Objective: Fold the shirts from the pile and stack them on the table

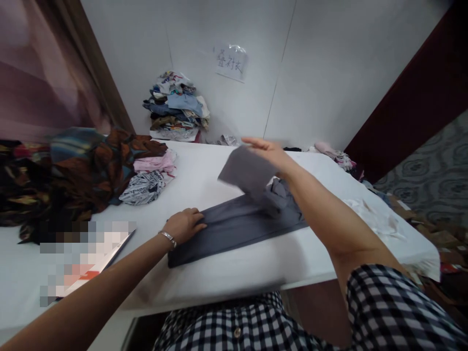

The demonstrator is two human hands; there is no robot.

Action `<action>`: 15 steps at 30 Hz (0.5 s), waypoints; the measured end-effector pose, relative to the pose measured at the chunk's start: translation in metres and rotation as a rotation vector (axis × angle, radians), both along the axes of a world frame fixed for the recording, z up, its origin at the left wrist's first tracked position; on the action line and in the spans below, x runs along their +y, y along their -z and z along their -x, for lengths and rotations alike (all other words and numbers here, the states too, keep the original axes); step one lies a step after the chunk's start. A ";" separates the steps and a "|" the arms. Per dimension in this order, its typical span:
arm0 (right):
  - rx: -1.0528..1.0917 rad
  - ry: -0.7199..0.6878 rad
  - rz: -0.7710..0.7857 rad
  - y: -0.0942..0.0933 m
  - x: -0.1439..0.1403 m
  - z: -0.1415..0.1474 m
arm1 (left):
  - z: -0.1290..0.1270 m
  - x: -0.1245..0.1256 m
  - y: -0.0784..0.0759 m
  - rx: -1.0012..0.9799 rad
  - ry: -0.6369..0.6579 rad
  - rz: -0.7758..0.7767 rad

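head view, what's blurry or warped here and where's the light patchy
Head view: the right hand and the lifted grey flap it holds are motion-smeared; the left hand pressing the grey cloth is sharper. The dark clothes heap at left is soft and streaked. Wide-lens bend tilts the wall seams and table edge. A block at lower left is pixelated. Light is even, with soft shadow under the arms.
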State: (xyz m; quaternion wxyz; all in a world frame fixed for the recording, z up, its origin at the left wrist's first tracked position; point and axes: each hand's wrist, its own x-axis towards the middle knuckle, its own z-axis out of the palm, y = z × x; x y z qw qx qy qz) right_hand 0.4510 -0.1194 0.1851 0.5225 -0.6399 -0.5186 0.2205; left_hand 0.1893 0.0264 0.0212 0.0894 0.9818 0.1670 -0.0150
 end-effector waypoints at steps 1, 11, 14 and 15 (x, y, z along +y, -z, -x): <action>0.046 -0.060 0.005 0.005 0.005 0.006 | 0.004 0.002 0.001 -0.041 -0.028 0.049; -0.287 0.327 0.423 0.119 -0.051 -0.066 | 0.010 0.014 -0.002 -0.402 -0.388 0.315; -0.467 0.316 0.568 0.152 -0.080 -0.078 | -0.005 0.014 -0.005 -0.319 -0.441 0.372; -0.496 0.294 0.599 0.160 -0.087 -0.079 | -0.011 0.012 -0.006 -0.274 -0.443 0.345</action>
